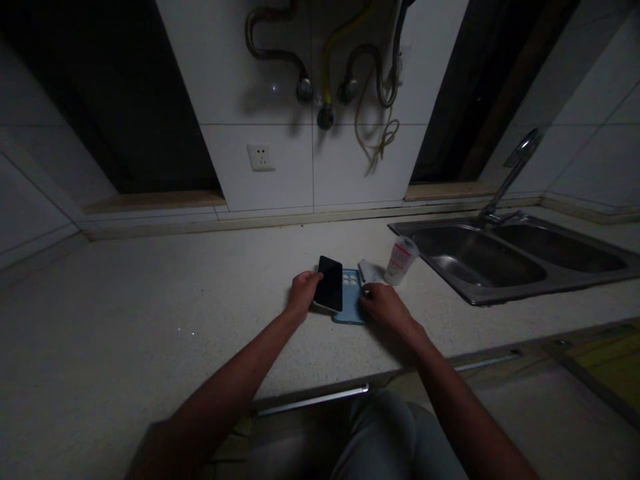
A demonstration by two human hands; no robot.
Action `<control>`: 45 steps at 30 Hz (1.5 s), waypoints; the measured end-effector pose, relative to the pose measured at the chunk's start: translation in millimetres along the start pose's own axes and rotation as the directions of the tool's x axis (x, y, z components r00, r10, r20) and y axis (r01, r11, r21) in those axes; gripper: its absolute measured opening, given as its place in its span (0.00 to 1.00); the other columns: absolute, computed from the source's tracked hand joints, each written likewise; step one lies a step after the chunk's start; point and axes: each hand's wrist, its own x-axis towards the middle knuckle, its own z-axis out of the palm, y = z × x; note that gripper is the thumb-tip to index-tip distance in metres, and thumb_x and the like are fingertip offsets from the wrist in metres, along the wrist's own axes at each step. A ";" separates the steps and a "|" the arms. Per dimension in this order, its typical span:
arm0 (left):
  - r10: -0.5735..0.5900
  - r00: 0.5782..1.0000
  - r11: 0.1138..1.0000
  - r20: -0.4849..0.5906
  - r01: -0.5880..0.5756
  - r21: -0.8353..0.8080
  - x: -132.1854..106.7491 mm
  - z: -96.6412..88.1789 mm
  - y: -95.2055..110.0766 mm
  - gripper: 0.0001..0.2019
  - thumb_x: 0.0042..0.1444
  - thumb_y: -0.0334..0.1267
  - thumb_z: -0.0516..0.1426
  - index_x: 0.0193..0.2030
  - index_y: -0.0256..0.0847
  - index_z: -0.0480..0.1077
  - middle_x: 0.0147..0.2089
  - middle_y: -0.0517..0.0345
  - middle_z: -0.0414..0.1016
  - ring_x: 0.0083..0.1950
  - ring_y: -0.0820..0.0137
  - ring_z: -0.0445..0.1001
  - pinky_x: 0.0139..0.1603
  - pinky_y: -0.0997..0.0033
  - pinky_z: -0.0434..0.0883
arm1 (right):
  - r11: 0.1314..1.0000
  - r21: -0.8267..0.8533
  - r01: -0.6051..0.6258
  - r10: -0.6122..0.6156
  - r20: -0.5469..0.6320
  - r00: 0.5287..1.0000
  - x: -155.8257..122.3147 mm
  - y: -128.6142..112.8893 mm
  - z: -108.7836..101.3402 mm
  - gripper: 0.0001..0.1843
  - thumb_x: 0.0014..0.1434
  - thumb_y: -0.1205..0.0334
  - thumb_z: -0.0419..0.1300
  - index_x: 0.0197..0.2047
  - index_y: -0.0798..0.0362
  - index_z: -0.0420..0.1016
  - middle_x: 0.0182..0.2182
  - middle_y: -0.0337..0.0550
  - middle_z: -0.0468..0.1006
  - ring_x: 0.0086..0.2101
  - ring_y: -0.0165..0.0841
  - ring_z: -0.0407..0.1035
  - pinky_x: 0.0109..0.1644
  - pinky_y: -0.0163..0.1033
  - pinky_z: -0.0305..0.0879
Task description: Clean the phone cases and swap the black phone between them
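Note:
A smartphone [330,285] with a dark screen is tilted over the counter, gripped along its left edge by my left hand [303,292]. Just right of it and partly under it lies a blue phone case [352,307] with several round camera holes at its top. My right hand [384,304] is at the case's right edge, fingers curled against it. Whether those fingers pinch the case or only touch it is hard to see in the dim light. Beyond my right hand is a crumpled whitish piece [371,271], perhaps paper or cloth.
A clear plastic cup [401,260] with red print leans near the sink. The double steel sink [470,293] and its faucet [515,167] are at the right. A wall socket [261,158] and pipes [325,80] are behind the pale counter [150,287].

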 end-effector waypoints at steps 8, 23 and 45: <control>0.039 0.999 0.996 -0.029 -0.037 0.075 -2.7 0.4 6.3 0.09 0.45 0.43 0.61 0.25 0.39 0.72 0.22 0.62 0.69 0.27 0.71 0.65 0.29 0.73 0.59 | 0.660 0.687 -0.306 0.121 0.304 0.945 17.8 -3.4 18.0 0.23 0.47 0.67 0.62 0.49 0.56 0.70 0.20 0.35 0.75 0.13 0.30 0.65 0.18 0.36 0.61; 0.043 0.998 0.999 -0.054 -0.042 0.031 -3.8 -1.4 16.7 0.10 0.42 0.37 0.61 0.35 0.43 0.70 0.26 0.62 0.74 0.28 0.67 0.71 0.29 0.71 0.63 | 0.299 0.904 -0.306 -0.013 0.324 0.946 15.7 4.9 22.1 0.24 0.43 0.66 0.73 0.44 0.55 0.73 0.30 0.40 0.79 0.25 0.28 0.71 0.30 0.34 0.69; 0.283 0.955 0.951 -0.083 -0.269 0.153 -13.5 3.2 19.9 0.04 0.49 0.34 0.60 0.33 0.44 0.71 0.34 0.59 0.74 0.33 0.68 0.73 0.39 0.71 0.67 | 0.182 0.924 -0.336 -0.202 0.369 0.907 23.6 -11.8 25.6 0.20 0.43 0.62 0.74 0.41 0.53 0.78 0.35 0.41 0.80 0.34 0.32 0.74 0.45 0.39 0.70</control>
